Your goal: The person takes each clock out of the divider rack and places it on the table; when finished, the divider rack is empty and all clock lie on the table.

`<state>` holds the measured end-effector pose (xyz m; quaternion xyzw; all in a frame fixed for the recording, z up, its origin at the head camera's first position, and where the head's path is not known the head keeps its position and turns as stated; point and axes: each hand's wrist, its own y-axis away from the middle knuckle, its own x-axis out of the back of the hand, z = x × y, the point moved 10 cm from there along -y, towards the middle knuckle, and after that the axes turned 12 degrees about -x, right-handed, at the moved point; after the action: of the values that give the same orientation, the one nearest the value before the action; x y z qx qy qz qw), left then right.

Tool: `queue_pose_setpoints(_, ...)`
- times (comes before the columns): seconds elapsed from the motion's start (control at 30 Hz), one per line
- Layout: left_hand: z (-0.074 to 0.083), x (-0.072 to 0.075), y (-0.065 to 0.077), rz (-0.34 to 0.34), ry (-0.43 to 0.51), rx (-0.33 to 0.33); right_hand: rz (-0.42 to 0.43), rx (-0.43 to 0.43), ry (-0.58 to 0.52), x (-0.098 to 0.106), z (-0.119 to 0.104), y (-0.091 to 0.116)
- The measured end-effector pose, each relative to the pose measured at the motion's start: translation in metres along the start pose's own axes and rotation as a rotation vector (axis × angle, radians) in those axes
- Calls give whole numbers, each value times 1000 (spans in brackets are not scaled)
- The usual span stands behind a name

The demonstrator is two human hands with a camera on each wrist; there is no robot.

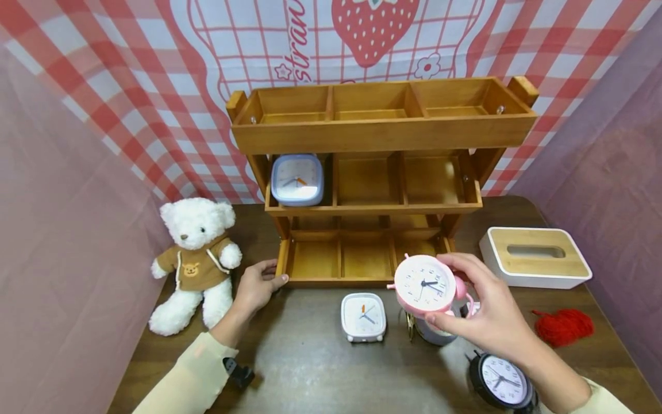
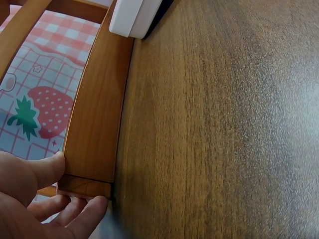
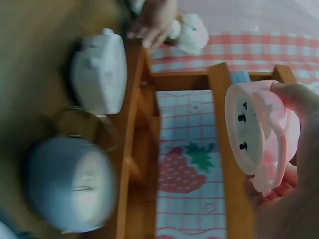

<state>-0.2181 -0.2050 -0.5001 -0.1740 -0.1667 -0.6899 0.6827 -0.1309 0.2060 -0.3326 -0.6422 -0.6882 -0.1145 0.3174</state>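
My right hand [image 1: 493,310] grips a pink twin-bell alarm clock [image 1: 421,284] in the air before the right end of the three-tier wooden shelf [image 1: 383,135]. Its dial faces the head camera; the right wrist view shows its back with black knobs [image 3: 242,118]. The lower left corner of the shelf is pinched by my left hand [image 1: 257,287], thumb on one side, fingers [image 2: 89,217] on the other. A white square clock [image 1: 364,317] stands before the bottom tier. Partly hidden under the pink clock is a grey-blue round clock [image 3: 70,184]. A blue square clock [image 1: 297,179] sits in the middle tier's left compartment.
A black alarm clock [image 1: 503,380] lies beside my right forearm. Farther right are red yarn [image 1: 564,326] and a white tissue box [image 1: 543,279] with a wooden lid. A white teddy bear [image 1: 199,259] sits left of the shelf. Checked cloth [image 1: 139,75] hangs behind.
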Motion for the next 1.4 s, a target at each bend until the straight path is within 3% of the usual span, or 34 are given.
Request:
queue_pose_setpoints(0.13, -1, 0, 0, 5, 4, 5, -51, -14, 18, -7, 15, 26)
queue_pose_setpoints(0.43, -1, 0, 1, 9, 17, -5, -129, 164, 48, -24, 27, 71)
queue_pose_setpoints(0.57, -3, 2, 2, 22, 13, 9, -201, 202, 65, -35, 35, 83)
queue_pose_setpoints(0.77, -1, 2, 0, 21, 3, -1, -288, 184, 100, -50, 48, 93)
queue_pose_setpoints(1.0, 0, 0, 0, 21, -9, -4, -366, 55, 184, -63, 65, 99)
queue_pose_setpoints(1.27, -1, 0, 1, 17, -11, 5, -313, 160, 188, -68, 64, 103)
queue_pose_setpoints(1.4, -1, -1, 1, 18, -13, 4, -338, 146, 194, -73, 70, 105)
